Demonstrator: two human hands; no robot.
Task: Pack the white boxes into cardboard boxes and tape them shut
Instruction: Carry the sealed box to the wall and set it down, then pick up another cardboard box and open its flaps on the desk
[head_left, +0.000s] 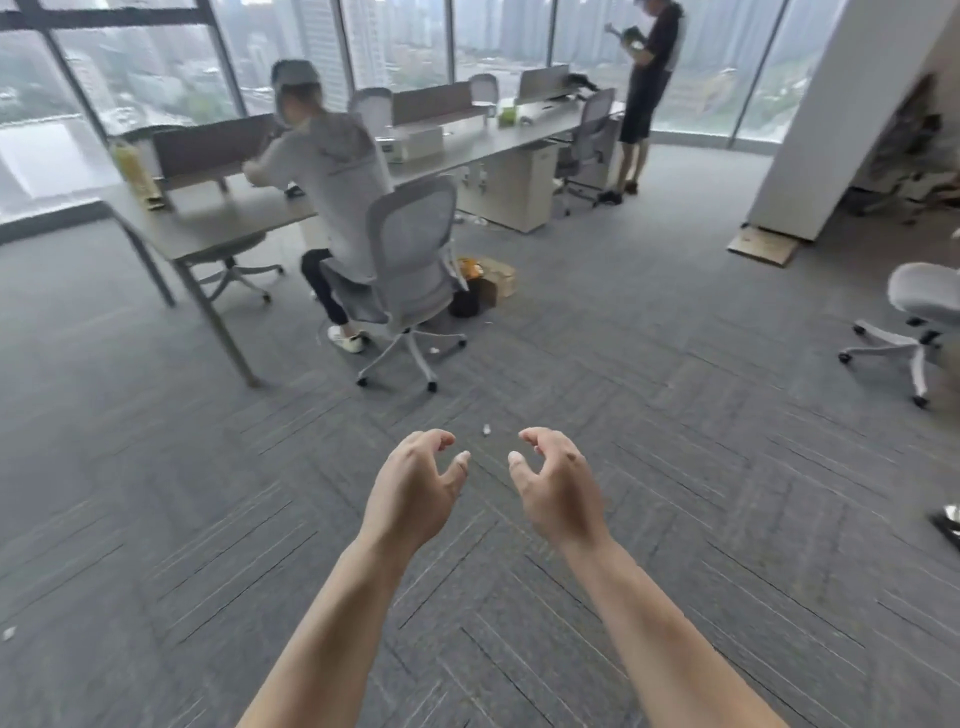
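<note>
My left hand (415, 488) and my right hand (556, 483) are stretched out side by side over the grey carpet, a small gap between them. Their fingers are loosely curled and hold nothing. A small cardboard box (498, 280) lies on the floor far ahead, beside a seated person's chair. White boxes (415, 144) stand on the long desk behind that person. A flat piece of cardboard (763, 247) lies at the foot of the white pillar on the right.
A person sits on a grey office chair (410, 280) at a long desk (228, 223). Another person (649, 93) stands by the windows. A second chair (919, 317) is at the right edge. Small scraps (487, 429) lie on the carpet.
</note>
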